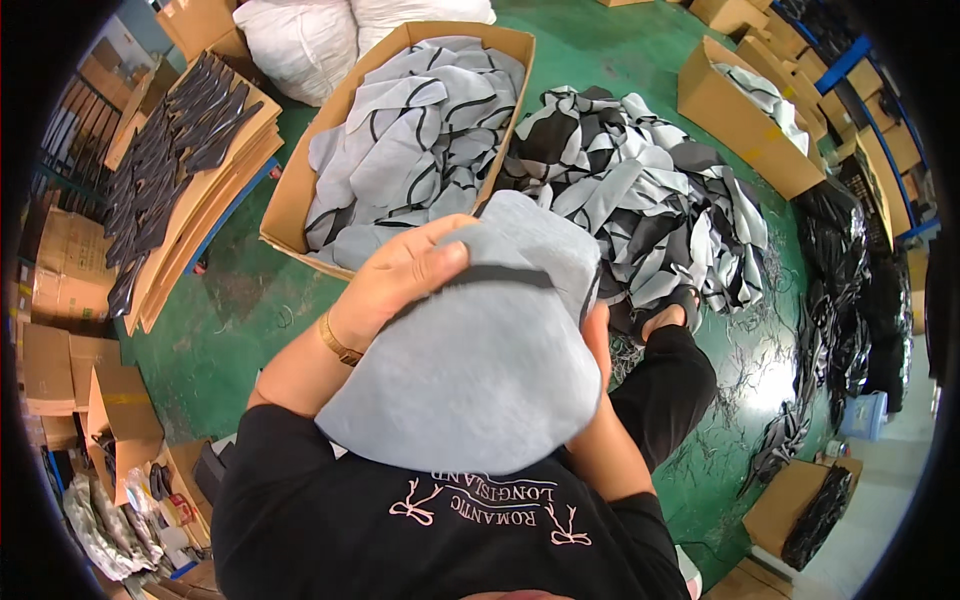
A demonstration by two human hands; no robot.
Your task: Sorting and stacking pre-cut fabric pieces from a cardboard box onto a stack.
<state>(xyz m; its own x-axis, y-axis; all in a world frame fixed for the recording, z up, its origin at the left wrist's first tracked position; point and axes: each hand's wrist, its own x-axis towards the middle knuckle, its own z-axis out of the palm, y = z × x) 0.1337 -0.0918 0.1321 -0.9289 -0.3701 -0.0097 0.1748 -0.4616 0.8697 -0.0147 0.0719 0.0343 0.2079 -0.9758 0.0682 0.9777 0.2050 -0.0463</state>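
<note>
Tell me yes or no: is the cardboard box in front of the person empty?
No. The cardboard box is filled with pale grey fabric pieces edged in black.

Fabric piece (480, 370) in my hands, centre. Carton (290, 190) of cut pieces at 12 o'clock. Loose fabric heap (650, 200) at 2 o'clock, on floor (220, 330). Cardboard stack (200, 190) at 10 o'clock.

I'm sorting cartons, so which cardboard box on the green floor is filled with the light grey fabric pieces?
The big open box just beyond the left hand, packed with grey pieces. The box farther right shows only a few pale pieces.
</note>
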